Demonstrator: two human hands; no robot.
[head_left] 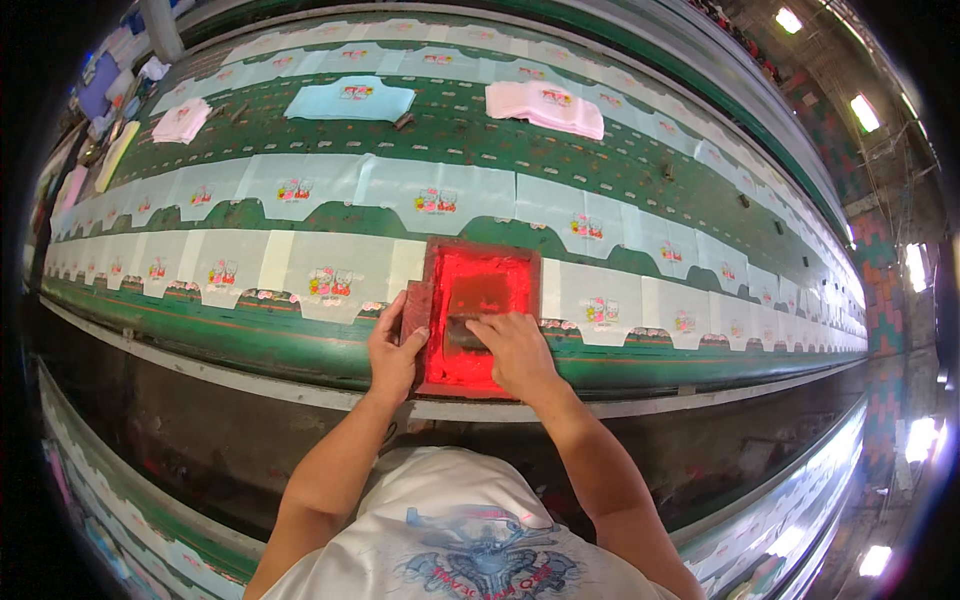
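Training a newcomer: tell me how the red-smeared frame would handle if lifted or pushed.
The frame is probably stiff, given its thick sides. Inside, glossy red paste may make it slippery. Rectangular, it seems unlikely to roll.

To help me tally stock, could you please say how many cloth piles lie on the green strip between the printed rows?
3: left pink pile, blue pile in the middle, right pink pile. More may be hidden at the far left.
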